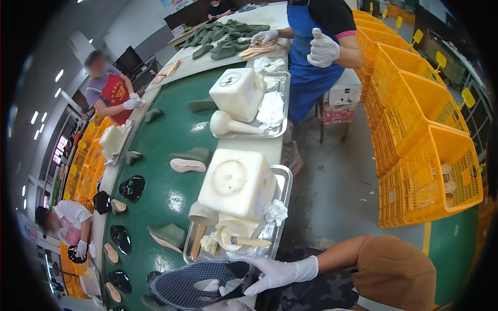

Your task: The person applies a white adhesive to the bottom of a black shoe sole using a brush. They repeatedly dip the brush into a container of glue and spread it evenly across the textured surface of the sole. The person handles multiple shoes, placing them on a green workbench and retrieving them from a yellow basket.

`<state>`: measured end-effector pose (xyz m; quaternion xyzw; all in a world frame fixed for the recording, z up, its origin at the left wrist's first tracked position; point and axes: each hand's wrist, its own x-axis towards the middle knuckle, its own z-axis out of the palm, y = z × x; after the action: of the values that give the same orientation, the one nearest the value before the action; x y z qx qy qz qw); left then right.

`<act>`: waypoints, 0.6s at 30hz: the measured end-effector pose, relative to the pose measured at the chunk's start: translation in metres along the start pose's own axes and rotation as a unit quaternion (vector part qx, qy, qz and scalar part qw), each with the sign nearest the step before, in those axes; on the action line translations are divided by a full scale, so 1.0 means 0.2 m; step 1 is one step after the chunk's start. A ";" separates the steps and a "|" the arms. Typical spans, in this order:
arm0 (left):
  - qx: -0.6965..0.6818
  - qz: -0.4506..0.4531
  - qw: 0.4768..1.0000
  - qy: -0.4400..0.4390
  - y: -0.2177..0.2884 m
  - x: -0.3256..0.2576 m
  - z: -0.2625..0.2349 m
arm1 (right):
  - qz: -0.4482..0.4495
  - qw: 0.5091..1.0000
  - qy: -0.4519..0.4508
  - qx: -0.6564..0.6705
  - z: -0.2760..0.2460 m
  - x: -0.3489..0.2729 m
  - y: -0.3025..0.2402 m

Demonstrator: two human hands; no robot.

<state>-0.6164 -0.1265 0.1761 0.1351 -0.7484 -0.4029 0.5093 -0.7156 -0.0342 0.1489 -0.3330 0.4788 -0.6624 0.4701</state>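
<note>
A dark blue-grey mesh shoe upper lies across the lower part of the head view, toe to the left. My right hand, in a white glove, grips its dark heel end. My left hand, also gloved, is under the near side of the upper and partly cut off by the lower edge. Some white shows through the upper's opening. Just beyond stands a metal tray with a big white plastic container. A brush rests in a white cup there, beside crumpled white tissue.
A green conveyor belt carries olive shoe parts, beige soles and glossy black pieces. A second tray stands farther along. Stacked yellow crates line the right. A co-worker in a blue apron stands ahead; others work at left.
</note>
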 end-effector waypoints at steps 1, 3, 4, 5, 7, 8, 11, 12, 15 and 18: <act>-0.025 0.000 1.000 -0.001 0.00 -0.03 -0.02 | 0.032 0.999 -0.012 0.027 0.01 0.00 0.00; -0.093 -0.170 0.976 0.101 -0.04 -0.07 -0.07 | 0.104 0.990 -0.047 0.080 0.02 0.02 -0.01; -0.093 -0.119 0.985 0.084 -0.06 -0.08 -0.09 | 0.030 0.996 -0.007 0.080 0.04 0.02 -0.02; -0.092 -0.069 0.991 0.065 -0.11 -0.11 -0.11 | 0.032 0.996 -0.012 0.080 0.04 0.03 0.03; 0.020 -0.122 0.989 0.083 -0.18 -0.18 -0.19 | 0.076 0.993 -0.024 0.084 0.03 0.03 0.05; 0.046 -0.112 0.990 0.065 -0.15 -0.15 -0.18 | 0.094 0.990 -0.026 0.103 0.03 0.04 0.03; 0.054 -0.137 0.988 0.040 -0.13 -0.16 -0.21 | 0.070 0.984 -0.021 0.160 0.05 0.06 0.00; 0.009 -0.140 0.989 0.047 -0.14 -0.18 -0.22 | 0.094 0.983 -0.033 0.154 0.04 0.07 0.02; -0.010 -0.171 0.983 0.064 -0.15 -0.23 -0.24 | 0.098 0.978 -0.047 0.179 0.04 0.08 0.05; 0.015 -0.196 0.978 0.064 -0.12 -0.24 -0.25 | 0.112 0.976 -0.035 0.181 0.05 0.09 0.03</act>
<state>-0.5562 -0.1361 0.1337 0.3119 -0.6791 -0.4744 0.4652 -0.7100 -0.0549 0.1469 -0.2094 0.3684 -0.6695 0.6101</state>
